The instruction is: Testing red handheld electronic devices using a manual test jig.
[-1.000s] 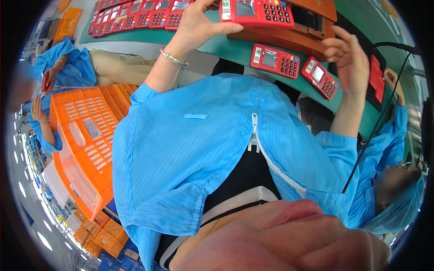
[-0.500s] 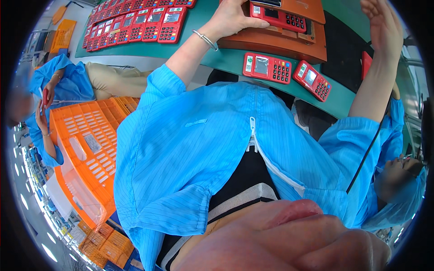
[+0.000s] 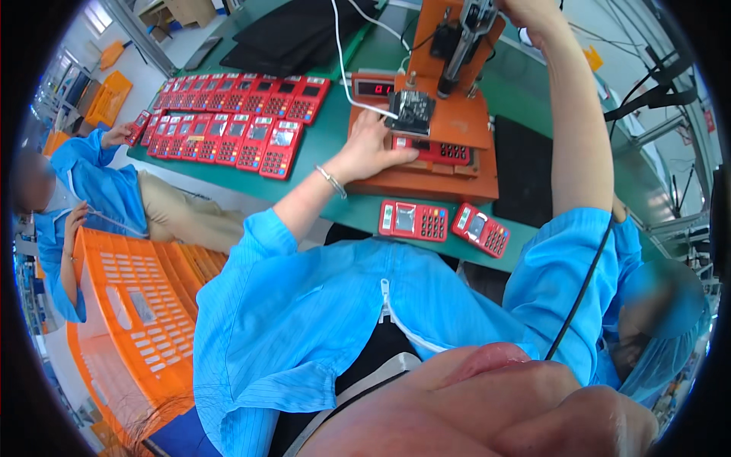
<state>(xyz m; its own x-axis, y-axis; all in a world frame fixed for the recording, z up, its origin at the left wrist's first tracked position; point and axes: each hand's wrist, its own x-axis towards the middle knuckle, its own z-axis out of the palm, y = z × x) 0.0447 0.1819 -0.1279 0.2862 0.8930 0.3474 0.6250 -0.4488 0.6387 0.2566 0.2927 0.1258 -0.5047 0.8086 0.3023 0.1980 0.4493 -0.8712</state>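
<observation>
A red card payment terminal (image 3: 434,150) lies in the fixture of an orange bench press (image 3: 457,122), under its raised-looking upper plate. My left hand (image 3: 369,152) is closed on the terminal's left end, thumb along its near edge; the fingers are partly hidden behind a dark block. At the top edge of the view, my right hand (image 3: 533,17) is closed at the lever of the metal clamp (image 3: 468,38); its fingertips are partly cut off. Two more red terminals, one straight (image 3: 413,221) and one slanted (image 3: 481,230), lie in front of the press.
Rows of red terminals (image 3: 221,137) cover the green table's (image 3: 335,206) left part. Black mats (image 3: 525,171) lie right of the press and at the back. A white cable (image 3: 340,61) runs to the press. An orange crate (image 3: 145,305) and a co-worker (image 3: 99,183) are at left; another person (image 3: 655,305) sits right.
My right hand has gone from open in the air to the press's clamp. My left hand stays at the terminal in the fixture. The view has tilted up, showing more of the press.
</observation>
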